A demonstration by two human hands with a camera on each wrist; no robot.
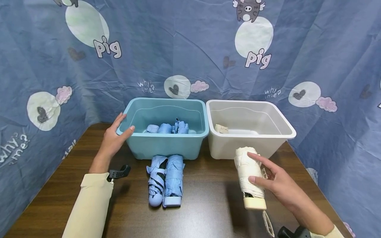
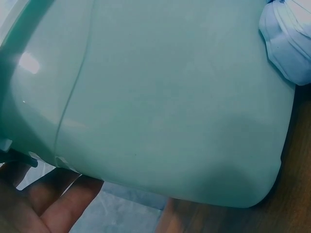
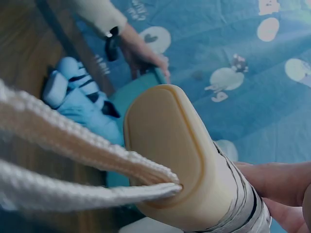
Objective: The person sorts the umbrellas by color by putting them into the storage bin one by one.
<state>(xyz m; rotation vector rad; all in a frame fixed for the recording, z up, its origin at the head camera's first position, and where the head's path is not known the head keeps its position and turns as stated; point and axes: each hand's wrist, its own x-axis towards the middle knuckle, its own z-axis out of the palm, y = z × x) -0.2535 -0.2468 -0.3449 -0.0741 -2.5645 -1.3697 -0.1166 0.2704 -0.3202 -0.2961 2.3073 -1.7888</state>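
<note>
My right hand [image 1: 282,181] grips a folded cream umbrella [image 1: 248,172] above the table, in front of the white bin [image 1: 253,136]. Its pale yellow handle end [image 3: 163,131] and wrist strap [image 1: 268,223] point toward me. At the left end of the blue bin [image 1: 163,135], my left hand [image 1: 113,138] rests spread at the rim corner, thumb over the front edge. Its fingers [image 2: 73,201] show beside the bin wall in the left wrist view. Two folded blue umbrellas, one striped with black gaps [image 1: 156,181] and one plainer [image 1: 173,180], lie before the blue bin.
Several blue umbrellas [image 1: 165,128] lie inside the blue bin. A cream item [image 1: 221,129], partly hidden by the front wall, is in the white bin. Both bins stand side by side on the brown table [image 1: 202,205]. A patterned blue cloth [image 1: 190,49] hangs behind.
</note>
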